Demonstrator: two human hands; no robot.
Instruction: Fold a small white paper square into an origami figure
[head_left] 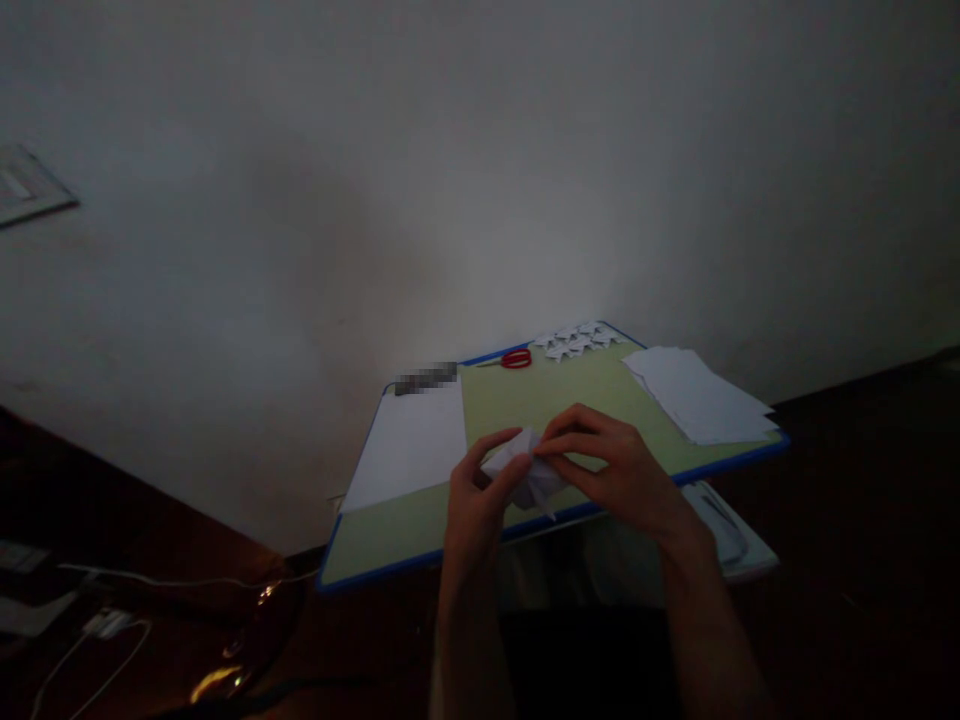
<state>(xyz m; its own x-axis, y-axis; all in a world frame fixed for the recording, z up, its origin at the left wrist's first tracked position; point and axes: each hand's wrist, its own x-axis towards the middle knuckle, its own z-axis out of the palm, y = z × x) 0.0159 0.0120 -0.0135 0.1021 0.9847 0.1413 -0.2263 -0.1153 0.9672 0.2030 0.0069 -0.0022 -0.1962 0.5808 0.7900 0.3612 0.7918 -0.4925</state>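
Observation:
A piece of folded white paper point(541, 482) is held up between both hands, over the near edge of the green table point(577, 395) with a blue rim. My left hand point(480, 485) grips its left side, thumb in front and fingers behind. At its upper right, my right hand point(600, 455) pinches the paper between thumb and fingertips. Several small folded paper pieces point(576, 340) lie grouped at the table's far right corner. Parts of the held paper are hidden by my fingers.
Red-handled scissors point(516, 359) lie near the far edge. A white sheet point(412, 440) covers the table's left part, and a stack of white paper point(694, 392) lies at the right. White cables point(187, 581) run along the lower left. A wall stands behind.

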